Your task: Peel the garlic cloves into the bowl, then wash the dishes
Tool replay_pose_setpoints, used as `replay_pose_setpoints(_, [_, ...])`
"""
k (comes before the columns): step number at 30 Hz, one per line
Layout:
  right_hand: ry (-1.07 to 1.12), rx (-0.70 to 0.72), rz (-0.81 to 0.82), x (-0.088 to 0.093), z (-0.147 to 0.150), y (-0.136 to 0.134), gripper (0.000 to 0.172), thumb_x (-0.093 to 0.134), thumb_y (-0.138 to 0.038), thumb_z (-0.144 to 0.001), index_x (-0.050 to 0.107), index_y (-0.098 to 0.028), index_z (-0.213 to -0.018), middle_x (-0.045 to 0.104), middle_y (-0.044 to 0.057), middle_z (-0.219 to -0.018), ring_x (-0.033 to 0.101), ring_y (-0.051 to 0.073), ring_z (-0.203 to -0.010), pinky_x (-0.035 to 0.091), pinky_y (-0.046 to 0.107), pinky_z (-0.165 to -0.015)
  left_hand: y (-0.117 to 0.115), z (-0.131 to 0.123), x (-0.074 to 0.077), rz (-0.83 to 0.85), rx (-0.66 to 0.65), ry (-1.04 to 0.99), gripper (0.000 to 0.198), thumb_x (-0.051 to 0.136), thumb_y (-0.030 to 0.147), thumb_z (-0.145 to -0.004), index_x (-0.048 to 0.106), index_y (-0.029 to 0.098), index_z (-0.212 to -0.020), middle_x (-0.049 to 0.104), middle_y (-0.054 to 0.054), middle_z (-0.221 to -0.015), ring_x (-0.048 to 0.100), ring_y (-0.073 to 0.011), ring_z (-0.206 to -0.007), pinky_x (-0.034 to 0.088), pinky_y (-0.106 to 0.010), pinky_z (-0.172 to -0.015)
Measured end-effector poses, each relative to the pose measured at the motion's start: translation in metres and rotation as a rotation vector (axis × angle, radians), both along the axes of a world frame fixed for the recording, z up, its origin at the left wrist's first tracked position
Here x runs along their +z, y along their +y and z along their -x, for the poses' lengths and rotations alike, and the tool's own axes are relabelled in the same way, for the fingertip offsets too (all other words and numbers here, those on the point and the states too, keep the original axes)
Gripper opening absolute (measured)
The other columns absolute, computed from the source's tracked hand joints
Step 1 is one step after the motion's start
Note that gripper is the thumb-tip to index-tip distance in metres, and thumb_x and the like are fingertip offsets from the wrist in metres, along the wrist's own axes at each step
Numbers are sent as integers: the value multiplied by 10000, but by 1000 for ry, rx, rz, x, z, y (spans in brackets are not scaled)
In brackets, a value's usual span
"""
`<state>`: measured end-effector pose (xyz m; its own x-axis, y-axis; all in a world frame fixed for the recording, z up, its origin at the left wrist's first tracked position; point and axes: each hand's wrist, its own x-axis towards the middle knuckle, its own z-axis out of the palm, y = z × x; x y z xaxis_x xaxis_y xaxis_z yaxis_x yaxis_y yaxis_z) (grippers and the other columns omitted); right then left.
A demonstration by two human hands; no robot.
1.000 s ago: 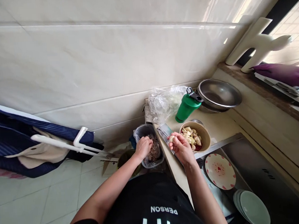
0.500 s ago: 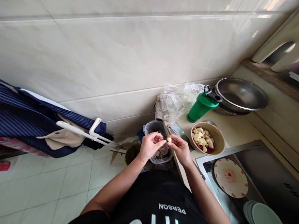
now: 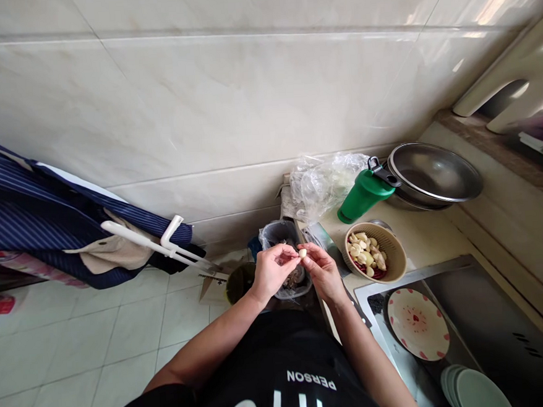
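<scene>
A pale peeled garlic clove (image 3: pixel 302 253) is pinched between the thumb and fingers of my right hand (image 3: pixel 325 274). The fingertips of my left hand (image 3: pixel 274 271) are closed against the clove's left side. Both hands are held over a bin (image 3: pixel 277 229) lined with a plastic bag, with brownish scraps inside. Right of my hands, a beige basket (image 3: pixel 399 258) stands on the counter, holding peeled garlic cloves (image 3: pixel 362 247), a knobbly piece like ginger and some red chillies.
A green shaker bottle (image 3: pixel 364 196), clear plastic bags (image 3: pixel 321 181) and metal bowls (image 3: pixel 436 170) stand behind the basket. At right is a sink (image 3: pixel 483 300) with a patterned plate (image 3: pixel 418 324) and stacked pale-green dishes (image 3: pixel 480 390). Dark striped cloth (image 3: pixel 44 219) hangs left.
My left fingertips have come in to the garlic clove, where a small gap showed before. The clove has shifted slightly left with my right hand.
</scene>
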<state>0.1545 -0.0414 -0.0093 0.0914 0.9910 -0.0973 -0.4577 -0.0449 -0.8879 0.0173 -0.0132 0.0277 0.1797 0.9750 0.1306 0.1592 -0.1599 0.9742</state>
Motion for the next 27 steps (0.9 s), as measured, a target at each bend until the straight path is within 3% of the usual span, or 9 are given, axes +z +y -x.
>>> replay_pose_setpoints(7, [16,-78,16,-3,5,1,253,735,-243,-669,680,-230,-916,686,15,-909,611,175,-867,452,348,-874,0,-1,4,-60,38,63,91,672,275,-716,662,186,-705,684,-23,-701,617,-143,-619,485,-229,-593])
replay_pose_setpoints(12, [-7,-107,-10,-4,8,0,252,725,-227,-680,685,-232,-929,687,13,-933,611,169,-880,454,330,-867,3,1,6,-31,5,49,97,672,271,-712,661,177,-688,679,-26,-692,609,-143,-618,484,-232,-603])
replay_pose_setpoints(17, [-44,-120,-1,-5,9,-2,253,721,-237,-681,685,-221,-930,690,22,-938,615,182,-886,462,341,-862,2,0,5,-103,1,110,61,648,226,-712,636,175,-680,662,-22,-675,588,-131,-598,472,-226,-587])
replay_pose_setpoints(27, [104,-5,60,-5,11,-4,318,751,-220,-654,689,-226,-966,691,7,-956,610,153,-884,450,300,-862,1,-1,-3,-120,11,131,38,607,183,-697,574,165,-704,596,0,-647,537,-98,-569,458,-202,-579])
